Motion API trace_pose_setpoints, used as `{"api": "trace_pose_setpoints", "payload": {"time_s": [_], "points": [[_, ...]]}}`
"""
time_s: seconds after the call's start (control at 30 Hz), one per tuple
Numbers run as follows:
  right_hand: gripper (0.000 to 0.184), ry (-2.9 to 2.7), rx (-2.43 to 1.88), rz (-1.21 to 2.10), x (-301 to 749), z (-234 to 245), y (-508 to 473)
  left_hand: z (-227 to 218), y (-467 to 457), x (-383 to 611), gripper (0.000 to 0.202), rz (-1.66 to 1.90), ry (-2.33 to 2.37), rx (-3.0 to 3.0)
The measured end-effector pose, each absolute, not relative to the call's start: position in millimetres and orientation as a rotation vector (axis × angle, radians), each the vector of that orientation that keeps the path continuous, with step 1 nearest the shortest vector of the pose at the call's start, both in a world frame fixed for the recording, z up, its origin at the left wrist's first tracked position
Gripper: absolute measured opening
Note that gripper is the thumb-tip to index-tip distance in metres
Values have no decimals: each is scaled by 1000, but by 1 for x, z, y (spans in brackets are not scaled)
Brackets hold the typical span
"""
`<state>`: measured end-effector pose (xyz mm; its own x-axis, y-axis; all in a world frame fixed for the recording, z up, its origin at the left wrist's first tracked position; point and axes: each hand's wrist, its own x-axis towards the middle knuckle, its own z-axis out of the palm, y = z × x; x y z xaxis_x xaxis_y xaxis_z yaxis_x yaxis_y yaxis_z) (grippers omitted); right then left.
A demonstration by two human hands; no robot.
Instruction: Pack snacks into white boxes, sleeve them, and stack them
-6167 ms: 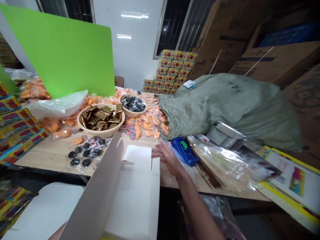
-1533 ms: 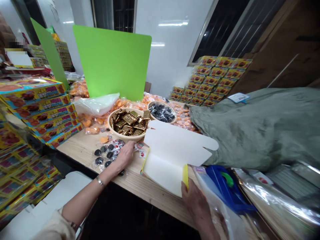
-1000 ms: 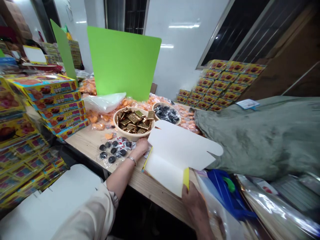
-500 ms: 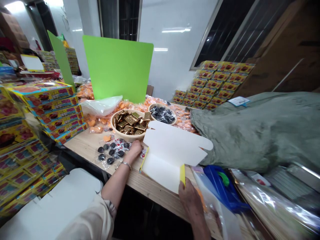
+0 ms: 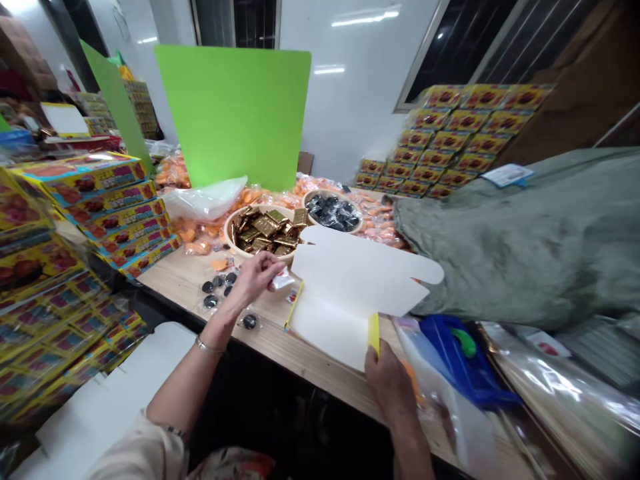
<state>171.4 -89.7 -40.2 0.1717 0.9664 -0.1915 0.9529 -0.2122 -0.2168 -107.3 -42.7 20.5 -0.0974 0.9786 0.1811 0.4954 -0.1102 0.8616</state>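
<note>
My left hand (image 5: 254,275) is raised just above the wooden table (image 5: 280,343), its fingers pinched on a small clear candy packet (image 5: 281,280). Black wrapped candies (image 5: 216,292) lie scattered under and beside it. My right hand (image 5: 389,383) rests at the table's near edge, thumb and fingers closed on the yellow-edged corner of an open white carton (image 5: 345,293) that lies flat with its flap up. A beige bowl of gold-wrapped sweets (image 5: 263,231) and a bowl of black sweets (image 5: 334,213) stand just behind.
Stacks of colourful boxes (image 5: 107,207) fill the left side and the back right (image 5: 450,140). A green divider board (image 5: 235,113) stands behind the bowls. A large grey-green sack (image 5: 530,233) lies at right, a blue tape dispenser (image 5: 463,363) and clear bags beside my right hand.
My left hand has lifted off the pile of black candies with a small packet pinched in it. My right hand stays on the carton's corner.
</note>
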Motion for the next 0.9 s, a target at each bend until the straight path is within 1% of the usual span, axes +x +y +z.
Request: {"api": "trace_pose_setpoints", "payload": {"time_s": [0.07, 0.13, 0.2, 0.27, 0.37, 0.47, 0.53, 0.63, 0.77, 0.83, 0.9], "points": [[37, -1947, -2382, 438, 170, -39, -90, 30, -51, -89, 24, 1155, 1410, 1711], [37, -1945, -2401, 446, 169, -37, -90, 32, -55, -68, 20, 1030, 1344, 1933], [37, -1948, -2407, 462, 169, -36, -91, 28, -60, -55, 18, 787, 1442, 2208], [37, -1950, -2407, 477, 170, -35, -91, 21, -70, -61, 22, 603, 1604, 2347], [36, -1969, -2390, 480, 171, -35, -92, -1, -93, -98, 30, 494, 1876, 2297], [35, -1967, -2378, 422, 171, -40, -91, -32, -116, -140, 32, 235, 2028, 2238], [34, -1950, -2380, 376, 171, -43, -91, -50, -124, -157, 24, 285, 1994, 2218], [34, -1946, -2385, 350, 169, -44, -91, -57, -125, -161, 17, 613, 1855, 2152], [34, -1964, -2371, 383, 168, -41, -91, -27, -113, -132, 23, 1009, 1636, 2067], [35, -1962, -2374, 403, 168, -40, -93, -10, -101, -114, 29, 1056, 1459, 2182], [35, -1949, -2388, 423, 169, -43, -95, 2, -79, -107, 31, 1069, 1445, 2293]]}}
